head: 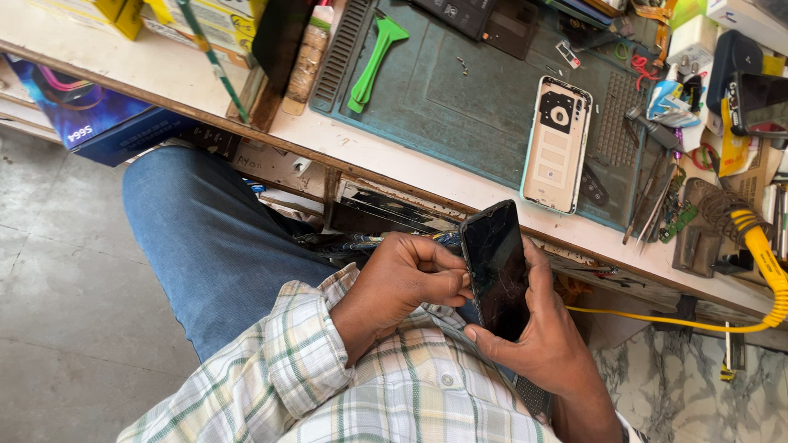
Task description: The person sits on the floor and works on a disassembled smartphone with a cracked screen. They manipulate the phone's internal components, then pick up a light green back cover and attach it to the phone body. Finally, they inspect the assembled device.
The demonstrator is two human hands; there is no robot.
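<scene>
A black smartphone [497,267] with a cracked screen is held over my lap, below the bench edge. My right hand [546,332] cradles it from beneath, thumb on its lower left edge. My left hand [410,275] pinches the phone's left side with curled fingers. On the teal work mat [460,107] lies a pale phone back cover [558,143], inner side up.
A green plastic pry tool [371,61] rests on the mat's left part. Tweezers and small tools [652,193] sit at the mat's right edge. A yellow cable [763,262] hangs off the bench at right. Boxes [205,20] stand at the back left. A blue box [90,123] sits under the bench.
</scene>
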